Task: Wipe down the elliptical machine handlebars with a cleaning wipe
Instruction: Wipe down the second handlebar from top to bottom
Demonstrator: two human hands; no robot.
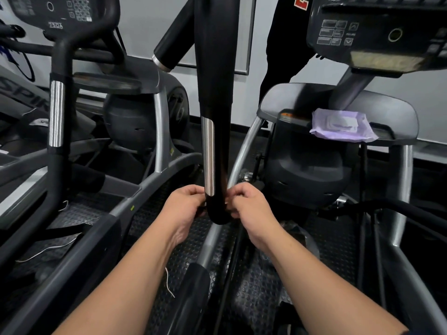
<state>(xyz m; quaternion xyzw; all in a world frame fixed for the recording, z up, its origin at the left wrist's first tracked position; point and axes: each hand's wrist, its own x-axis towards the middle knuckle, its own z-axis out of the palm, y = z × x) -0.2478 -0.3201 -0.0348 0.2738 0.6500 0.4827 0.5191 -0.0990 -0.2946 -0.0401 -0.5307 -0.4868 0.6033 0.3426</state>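
A black handlebar [215,93] with a silver sensor strip [208,155] runs down the middle of the view and ends just in front of me. My left hand [186,205] and my right hand [249,206] meet at its rounded lower end, one on each side. Their fingers curl in against the bar, and the fingertips are hidden behind it. No wipe shows in either hand. A purple pack of wipes [343,125] lies on the grey shroud [278,97] of the machine ahead on the right.
A second handlebar [56,112] with a silver strip stands at the left, under a console [53,10]. Another console [377,32] hangs at the top right. A person in dark clothes [285,52] stands behind the machines. Black studded rubber flooring [261,286] lies below.
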